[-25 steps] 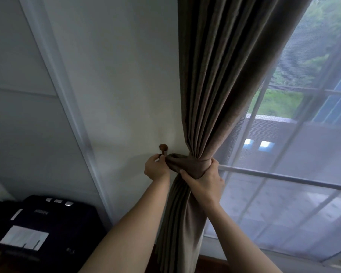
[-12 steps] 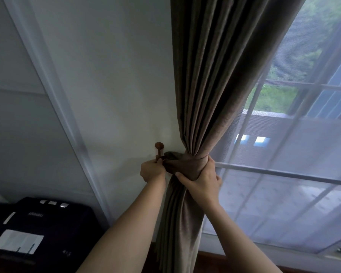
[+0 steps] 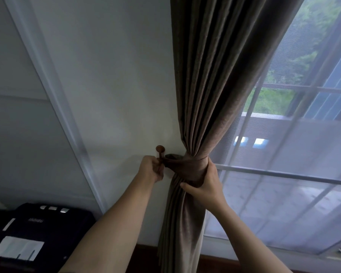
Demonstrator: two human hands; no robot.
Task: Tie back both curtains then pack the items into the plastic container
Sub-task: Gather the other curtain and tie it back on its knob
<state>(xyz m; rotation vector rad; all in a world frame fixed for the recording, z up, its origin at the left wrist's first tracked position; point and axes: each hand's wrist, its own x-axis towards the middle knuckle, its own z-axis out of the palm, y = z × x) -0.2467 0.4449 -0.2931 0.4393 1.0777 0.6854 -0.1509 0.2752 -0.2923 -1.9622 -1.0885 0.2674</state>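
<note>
Here, right hand (image 3: 207,187) grips curtain (image 3: 215,85) — left hand (image 3: 150,170) pinches tieback (image 3: 185,164).

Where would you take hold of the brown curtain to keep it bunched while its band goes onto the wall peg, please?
Take the curtain at its narrow waist, just under the band, coming from the window side with fingers wrapped round. The folds are pinched tightest there, so one hand spans them, as the right hand does, leaving the peg side free for the left hand.

This is looking like a home room: a pleated brown curtain (image 3: 215,85) is hanging beside a sheer-covered window (image 3: 283,154), above a wooden floor (image 3: 144,251).
</note>
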